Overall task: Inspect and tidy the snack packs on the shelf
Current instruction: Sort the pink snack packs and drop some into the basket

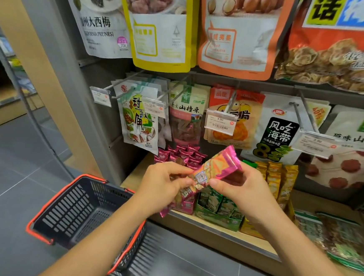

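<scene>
holding pink snack pack [214, 167] above shelf [132, 178] front edge, pinched mid-length by left hand [162, 185] and right hand [239, 191]. advise turning label up, checking seals, then slotting back upright into pink row [184, 155].

A pink-and-orange snack pack [218, 164] slants in mid-air, top end up-right, before the shelf [202, 223] rows: pink packs [184, 154] left, green packs [219, 203] middle, gold packs [276, 178] right.

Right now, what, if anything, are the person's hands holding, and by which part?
A pink snack pack: left hand and right hand both pinch its middle, beside the white label; both ends are free.
</scene>
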`<state>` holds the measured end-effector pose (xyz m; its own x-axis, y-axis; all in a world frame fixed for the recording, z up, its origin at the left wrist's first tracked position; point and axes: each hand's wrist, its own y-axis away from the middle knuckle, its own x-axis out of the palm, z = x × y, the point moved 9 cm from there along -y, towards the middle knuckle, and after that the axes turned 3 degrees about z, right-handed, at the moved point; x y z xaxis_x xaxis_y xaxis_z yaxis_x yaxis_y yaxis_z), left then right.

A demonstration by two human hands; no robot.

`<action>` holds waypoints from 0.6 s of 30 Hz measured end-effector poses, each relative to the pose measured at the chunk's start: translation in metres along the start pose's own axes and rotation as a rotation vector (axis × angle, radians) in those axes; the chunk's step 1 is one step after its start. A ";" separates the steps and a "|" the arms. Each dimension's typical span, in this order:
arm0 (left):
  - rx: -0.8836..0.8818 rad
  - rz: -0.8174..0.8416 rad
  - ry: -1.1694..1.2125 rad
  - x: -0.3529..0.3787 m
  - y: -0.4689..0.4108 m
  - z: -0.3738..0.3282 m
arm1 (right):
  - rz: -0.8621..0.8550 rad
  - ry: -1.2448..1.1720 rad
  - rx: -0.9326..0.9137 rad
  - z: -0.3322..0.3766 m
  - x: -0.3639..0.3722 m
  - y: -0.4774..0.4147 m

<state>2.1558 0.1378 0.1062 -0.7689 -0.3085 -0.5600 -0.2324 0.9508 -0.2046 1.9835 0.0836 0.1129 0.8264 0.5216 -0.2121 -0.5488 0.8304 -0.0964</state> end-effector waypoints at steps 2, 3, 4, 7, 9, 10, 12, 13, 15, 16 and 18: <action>0.019 0.084 -0.018 0.009 0.003 -0.003 | 0.017 0.174 -0.047 0.004 0.005 0.001; 0.050 0.118 -0.063 0.013 0.005 -0.006 | 0.018 0.247 -0.061 0.004 0.006 0.001; 0.085 0.137 -0.109 0.016 0.007 -0.010 | 0.017 0.303 -0.067 0.004 0.007 0.001; 0.138 0.131 -0.074 0.015 0.008 -0.020 | 0.038 0.398 -0.090 0.003 0.013 0.002; 0.172 0.110 -0.003 0.012 0.009 -0.028 | 0.092 0.467 -0.114 0.001 0.023 0.003; 0.184 0.120 -0.007 0.013 0.009 -0.032 | 0.113 0.501 -0.124 -0.001 0.028 0.003; 0.160 0.171 -0.067 0.017 0.010 -0.031 | 0.147 0.577 -0.130 -0.004 0.034 0.004; 0.151 0.189 -0.123 0.019 0.011 -0.029 | 0.164 0.632 -0.135 -0.006 0.037 0.004; 0.218 0.172 -0.244 0.021 0.012 -0.033 | 0.183 0.725 -0.167 -0.005 0.042 0.005; 0.261 0.143 -0.267 0.019 0.014 -0.038 | 0.186 0.724 -0.177 -0.005 0.045 0.005; 0.257 0.074 -0.176 0.010 0.012 -0.040 | 0.195 0.627 -0.163 -0.006 0.048 0.005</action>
<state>2.1215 0.1468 0.1306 -0.6583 -0.2601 -0.7064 -0.0046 0.9398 -0.3418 2.0196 0.1117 0.0968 0.5080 0.4055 -0.7599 -0.7330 0.6668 -0.1342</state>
